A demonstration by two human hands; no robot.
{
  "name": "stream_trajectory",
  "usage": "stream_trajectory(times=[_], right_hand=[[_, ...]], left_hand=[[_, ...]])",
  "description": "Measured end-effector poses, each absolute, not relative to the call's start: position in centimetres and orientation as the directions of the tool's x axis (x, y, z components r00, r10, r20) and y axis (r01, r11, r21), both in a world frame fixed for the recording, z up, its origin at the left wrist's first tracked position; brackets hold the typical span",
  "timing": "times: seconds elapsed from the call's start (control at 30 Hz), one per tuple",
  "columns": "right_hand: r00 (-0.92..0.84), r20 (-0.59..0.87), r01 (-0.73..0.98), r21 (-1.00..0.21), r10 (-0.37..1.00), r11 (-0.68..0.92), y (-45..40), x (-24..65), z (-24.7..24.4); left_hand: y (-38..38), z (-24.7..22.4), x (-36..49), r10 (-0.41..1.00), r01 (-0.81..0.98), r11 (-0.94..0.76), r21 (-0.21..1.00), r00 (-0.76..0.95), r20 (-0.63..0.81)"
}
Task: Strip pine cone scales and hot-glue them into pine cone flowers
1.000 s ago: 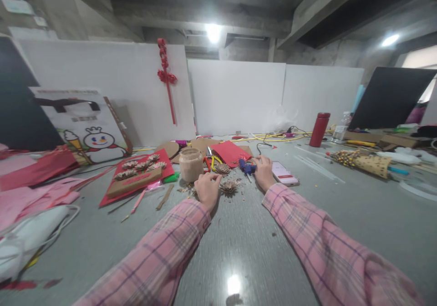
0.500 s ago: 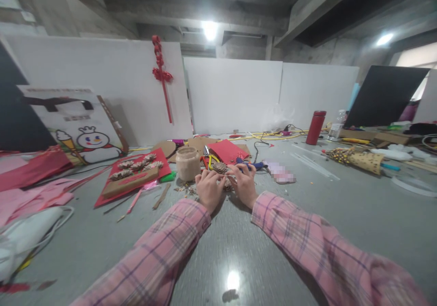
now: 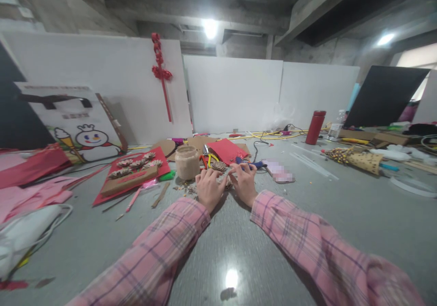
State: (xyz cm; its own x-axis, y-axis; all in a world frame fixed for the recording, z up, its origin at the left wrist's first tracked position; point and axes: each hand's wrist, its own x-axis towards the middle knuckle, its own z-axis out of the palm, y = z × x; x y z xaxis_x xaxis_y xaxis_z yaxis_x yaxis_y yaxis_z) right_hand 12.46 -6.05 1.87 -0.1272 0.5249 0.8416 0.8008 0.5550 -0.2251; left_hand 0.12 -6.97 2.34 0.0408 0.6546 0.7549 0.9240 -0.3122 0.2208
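My left hand (image 3: 210, 188) rests on the table with its fingers bent and closed round the near side of a small brown petalled flower (image 3: 228, 184). From the other side my right hand (image 3: 244, 184) pinches at the same flower; the fingers cover much of it. Another petalled flower (image 3: 218, 166), similar in look to a pine cone, lies just beyond my left fingers. Behind my right fingers is a blue tool with a cord (image 3: 251, 164), perhaps a glue gun. Beside my left hand stands a cloudy beige jar (image 3: 187, 164), with small brown scraps (image 3: 186, 187) in front of it.
To the left lies a red card (image 3: 164, 158) bearing several petalled flowers and a brown cardboard strip (image 3: 131, 181). A pink pen-like stick (image 3: 134, 199), yellow-handled pliers (image 3: 210, 160), a red sheet (image 3: 228, 150), a phone (image 3: 280, 171) and a red flask (image 3: 315, 127) are around.
My right fingers have shifted slightly at the flower. My left hand stays almost in place, and the view has tilted a little.
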Motion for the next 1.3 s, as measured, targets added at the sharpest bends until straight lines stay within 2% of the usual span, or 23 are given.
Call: stream_trajectory(times=[0.13, 0.3, 0.47, 0.6, 0.77, 0.97, 1.13, 1.3], right_hand=[[-0.043, 0.843, 0.797, -0.295, 0.537, 0.527, -5.9, 12.6, 1.9], [-0.011, 0.85, 0.831, -0.285, 0.526, 0.478, -6.1, 13.0, 2.0], [0.009, 0.86, 0.856, -0.27, 0.51, 0.441, -6.4, 13.3, 2.2], [0.052, 0.862, 0.844, -0.308, 0.505, 0.439, -6.5, 13.5, 2.0], [0.093, 0.859, 0.833, -0.344, 0.504, 0.433, -6.5, 13.9, 1.9], [0.126, 0.853, 0.823, -0.375, 0.506, 0.427, -7.0, 14.3, 1.8], [0.117, 0.842, 0.798, -0.396, 0.527, 0.454, -7.4, 14.3, 1.8], [0.115, 0.831, 0.774, -0.419, 0.545, 0.475, -7.5, 14.3, 1.8]], left_hand=[[-6.7, 2.2, 0.0, 0.76, 0.944, -0.184, 0.275, -0.041, 0.649], [-6.6, 2.3, 0.0, 0.867, 0.958, -0.12, 0.259, -0.026, 0.498], [-6.6, 2.5, -0.2, 0.924, 0.944, -0.156, 0.292, 0.035, 0.381], [-6.6, 2.4, -0.4, 0.936, 0.886, -0.225, 0.405, 0.082, 0.341], [-6.1, 1.8, -0.8, 0.934, 0.709, -0.327, 0.625, 0.141, 0.329], [-5.4, 1.4, -0.9, 0.911, 0.345, -0.413, 0.843, 0.179, 0.373], [-5.3, 1.9, -0.4, 0.913, 0.068, -0.388, 0.919, 0.16, 0.374], [-4.9, 1.9, -0.2, 0.935, 0.068, -0.32, 0.945, 0.185, 0.303]])
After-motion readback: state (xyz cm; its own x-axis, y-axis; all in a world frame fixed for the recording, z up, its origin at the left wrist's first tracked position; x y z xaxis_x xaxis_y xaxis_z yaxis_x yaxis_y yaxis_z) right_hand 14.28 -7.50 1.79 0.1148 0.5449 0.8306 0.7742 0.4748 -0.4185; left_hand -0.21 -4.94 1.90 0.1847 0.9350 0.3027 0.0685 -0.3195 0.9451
